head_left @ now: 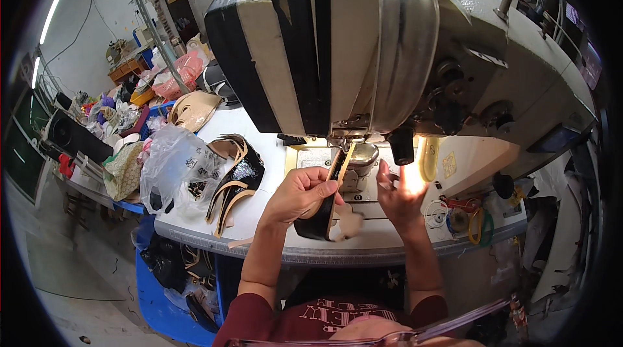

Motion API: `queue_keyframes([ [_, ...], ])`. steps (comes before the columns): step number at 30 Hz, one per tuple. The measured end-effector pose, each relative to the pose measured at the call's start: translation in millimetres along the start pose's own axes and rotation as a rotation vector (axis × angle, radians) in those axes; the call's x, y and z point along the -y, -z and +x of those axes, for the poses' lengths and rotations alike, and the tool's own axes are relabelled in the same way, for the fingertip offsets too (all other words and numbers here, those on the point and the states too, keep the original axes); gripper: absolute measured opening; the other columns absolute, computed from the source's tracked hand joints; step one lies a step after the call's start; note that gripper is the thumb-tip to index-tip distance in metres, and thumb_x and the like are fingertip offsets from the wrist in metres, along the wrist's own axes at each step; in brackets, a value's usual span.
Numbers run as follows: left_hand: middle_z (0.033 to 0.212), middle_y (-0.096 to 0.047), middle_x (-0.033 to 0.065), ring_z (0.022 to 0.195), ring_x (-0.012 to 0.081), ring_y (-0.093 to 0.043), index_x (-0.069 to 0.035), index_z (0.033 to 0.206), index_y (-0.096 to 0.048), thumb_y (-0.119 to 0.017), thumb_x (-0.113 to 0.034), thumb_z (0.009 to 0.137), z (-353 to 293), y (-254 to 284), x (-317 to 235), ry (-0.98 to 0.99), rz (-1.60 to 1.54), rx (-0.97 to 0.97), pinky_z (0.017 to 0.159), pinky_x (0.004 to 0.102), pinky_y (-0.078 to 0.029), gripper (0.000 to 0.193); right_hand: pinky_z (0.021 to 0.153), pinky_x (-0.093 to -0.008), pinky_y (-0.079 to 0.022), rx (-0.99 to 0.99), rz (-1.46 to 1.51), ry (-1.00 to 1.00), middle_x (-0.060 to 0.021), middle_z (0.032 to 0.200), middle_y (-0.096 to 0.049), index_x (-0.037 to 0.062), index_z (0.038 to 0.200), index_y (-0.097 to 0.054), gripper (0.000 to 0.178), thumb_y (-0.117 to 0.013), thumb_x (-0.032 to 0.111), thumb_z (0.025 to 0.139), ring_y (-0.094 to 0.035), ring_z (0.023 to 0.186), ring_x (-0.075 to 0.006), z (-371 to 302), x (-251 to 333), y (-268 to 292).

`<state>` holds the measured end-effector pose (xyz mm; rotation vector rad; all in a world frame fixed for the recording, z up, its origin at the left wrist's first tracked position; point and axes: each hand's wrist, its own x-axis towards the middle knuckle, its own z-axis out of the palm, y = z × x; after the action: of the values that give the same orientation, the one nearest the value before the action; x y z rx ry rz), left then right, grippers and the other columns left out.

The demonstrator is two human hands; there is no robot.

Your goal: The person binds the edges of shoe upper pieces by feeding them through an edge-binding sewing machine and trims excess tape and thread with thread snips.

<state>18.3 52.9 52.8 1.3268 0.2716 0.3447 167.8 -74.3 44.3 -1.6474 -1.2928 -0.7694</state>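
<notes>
My left hand is closed on a black shoe upper piece with a tan edge, thumb on top. The piece's upper end reaches beneath the needle area of a large sewing machine. Its lower end curves down toward me, beside a blurred tan flap. To the right of the metal post, my right hand is raised with its fingers apart. Nothing shows in it, though lamp glare washes out part of the fingers. More black and tan upper pieces lie left of my left hand.
A clear plastic bag sits on the white table at left. Thread spools and rings lie at right. Below the left edge stands a blue bin holding scraps. A cluttered bench with a pink basket is farther back.
</notes>
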Motion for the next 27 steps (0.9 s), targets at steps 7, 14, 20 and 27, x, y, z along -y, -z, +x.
queue_keyframes([
  [7, 0.072, -0.063, 0.0107, 0.054, 0.0065, -0.053, 0.003, 0.080, -0.059, -0.056, -0.012, 0.083, 1, -14, 20, -0.023, -0.017, 0.022, 0.052, 0.0163, -0.041, 0.016, 0.047, -0.0332, -0.041, 0.040, 0.059, -0.050, -0.0049, 0.062, -0.052, 0.0028, 0.089, -0.053, 0.027, -0.059, -0.003, 0.063, -0.052, 0.050, -0.0223, -22, -23, -25],
  [14, 0.055, -0.042, -0.0076, 0.050, -0.0009, -0.030, -0.001, 0.071, -0.056, -0.056, -0.013, 0.084, -4, -25, 18, -0.094, 0.346, -0.126, 0.041, 0.0177, -0.022, 0.018, 0.048, -0.0291, -0.043, 0.254, 0.257, 0.043, -0.0028, 0.062, -0.054, 0.0094, 0.117, -0.050, 0.063, -0.063, -0.002, 0.056, -0.054, 0.053, -0.0172, -13, 1, -18],
  [20, 0.052, -0.038, -0.0095, 0.046, -0.0024, -0.027, -0.006, 0.060, -0.046, -0.058, -0.010, 0.082, 4, -27, 9, -0.118, 0.323, -0.146, 0.038, 0.0176, -0.018, 0.026, 0.049, -0.0277, -0.044, 0.290, 0.276, 0.040, -0.0024, 0.062, -0.052, 0.0087, 0.118, -0.049, 0.060, -0.063, 0.001, 0.060, -0.054, 0.054, -0.0163, -8, 4, -15],
  [27, 0.052, -0.036, -0.0088, 0.048, -0.0005, -0.026, -0.006, 0.057, -0.041, -0.058, -0.009, 0.082, 12, -22, 13, -0.102, 0.302, -0.160, 0.040, 0.0194, -0.020, 0.030, 0.051, -0.0290, -0.046, 0.281, 0.265, 0.037, -0.0060, 0.063, -0.053, 0.0114, 0.120, -0.048, 0.065, -0.054, -0.011, 0.060, -0.053, 0.053, -0.0193, -8, 4, -14],
])
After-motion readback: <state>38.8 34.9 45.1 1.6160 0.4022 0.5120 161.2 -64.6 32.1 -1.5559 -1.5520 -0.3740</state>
